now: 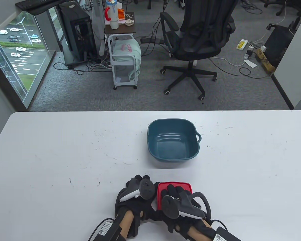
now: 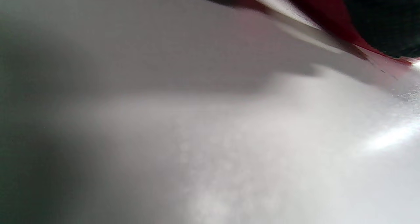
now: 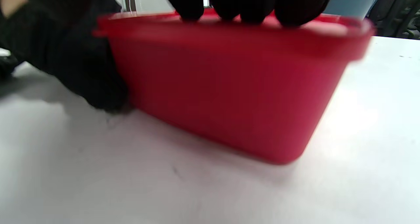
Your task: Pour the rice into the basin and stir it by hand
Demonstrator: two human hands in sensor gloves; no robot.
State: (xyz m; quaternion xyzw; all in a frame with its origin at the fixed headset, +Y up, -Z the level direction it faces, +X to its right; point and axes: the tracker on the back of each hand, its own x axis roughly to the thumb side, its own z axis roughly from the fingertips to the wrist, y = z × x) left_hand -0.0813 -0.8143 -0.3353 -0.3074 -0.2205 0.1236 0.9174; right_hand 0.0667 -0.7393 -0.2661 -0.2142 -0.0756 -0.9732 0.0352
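Rice itself is hidden: 1 red box (image 1: 174,187), lid seemingly on, sits at the near worktop (image 1: 65,150) edge. Left hand (image 1: 136,194) touches its left side, grip unclear. Right hand (image 1: 176,198) lies on the lid, fingers (image 3: 242,4) curled over the rim. Opening comes next, likely. 1 empty basin (image 1: 173,140) waits beyond.
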